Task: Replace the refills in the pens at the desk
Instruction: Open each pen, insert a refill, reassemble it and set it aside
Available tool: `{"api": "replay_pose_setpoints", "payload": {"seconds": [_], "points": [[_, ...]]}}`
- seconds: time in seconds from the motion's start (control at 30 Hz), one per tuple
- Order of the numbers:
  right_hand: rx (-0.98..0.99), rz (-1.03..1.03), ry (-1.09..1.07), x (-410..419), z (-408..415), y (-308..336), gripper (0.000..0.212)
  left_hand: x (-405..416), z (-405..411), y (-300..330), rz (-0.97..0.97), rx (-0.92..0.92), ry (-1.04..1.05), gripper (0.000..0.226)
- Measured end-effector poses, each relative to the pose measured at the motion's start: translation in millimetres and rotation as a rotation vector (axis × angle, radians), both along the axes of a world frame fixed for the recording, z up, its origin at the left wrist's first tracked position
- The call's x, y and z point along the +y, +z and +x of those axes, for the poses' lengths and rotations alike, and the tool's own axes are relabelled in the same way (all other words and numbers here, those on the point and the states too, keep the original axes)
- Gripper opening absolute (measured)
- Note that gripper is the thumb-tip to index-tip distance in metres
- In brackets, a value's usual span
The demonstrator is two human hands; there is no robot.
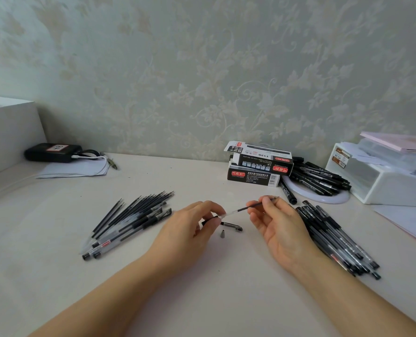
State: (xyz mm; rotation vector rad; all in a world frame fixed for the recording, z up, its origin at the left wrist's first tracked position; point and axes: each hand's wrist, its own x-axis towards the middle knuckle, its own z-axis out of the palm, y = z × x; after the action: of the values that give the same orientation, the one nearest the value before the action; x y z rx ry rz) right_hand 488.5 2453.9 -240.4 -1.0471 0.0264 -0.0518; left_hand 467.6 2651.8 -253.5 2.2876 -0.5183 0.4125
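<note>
We see the left hand [190, 227] holding a pen barrel [212, 218] between its curled fingers and thumb, a little above the desk [202, 300]. The right hand [277, 222] pinches a thin black refill [253, 206] with its fingertips. The refill goes on a slant from the right fingers down into the clear open end of the barrel, so part of it is inside the barrel and part is outside; how deep it sits we cannot tell.

Under the hands, on the desk, lie a black pen cap [232, 226] and, just beside it, a small grey cone tip [222, 233].

To the left of the left hand we find a fan of loose refills [139, 210], with some pens [119, 239] lying among them at the near side. To the right, partly under the right wrist, lies a row of black pens [343, 242].

Farther back, near the wall, two pen boxes [260, 166] are stacked, and beside them a pile of black markers [321, 176] rests on a white ring [323, 197]. At the right edge stands a white plastic organizer [382, 188]. At the far left a black device [52, 153] with a white cable lies on some paper sheets [73, 170].
</note>
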Motion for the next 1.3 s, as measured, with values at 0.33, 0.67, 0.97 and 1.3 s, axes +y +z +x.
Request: {"api": "replay_pose_setpoints", "payload": {"seconds": [0.33,0.67,0.97,1.3], "points": [[-0.276,-0.902,0.159,14.5,-14.9,-3.2,0.016,-0.1,-2.1,3.3,-0.091,-0.02,-0.009,0.015],[-0.328,-1.039,0.11,15.9,-13.2,-8.5,0.009,0.5,-2.4,3.0,-0.051,-0.052,-0.005,0.017],[-0.214,-0.596,0.122,8.2,-7.7,-5.8,0.003,0.9,-2.1,2.3,0.055,-0.065,-0.025,0.013],[-0.259,-0.68,0.223,8.6,-12.1,-4.9,0.011,1.3,-4.6,4.8,0.076,-0.08,-0.034,0.005]]}}
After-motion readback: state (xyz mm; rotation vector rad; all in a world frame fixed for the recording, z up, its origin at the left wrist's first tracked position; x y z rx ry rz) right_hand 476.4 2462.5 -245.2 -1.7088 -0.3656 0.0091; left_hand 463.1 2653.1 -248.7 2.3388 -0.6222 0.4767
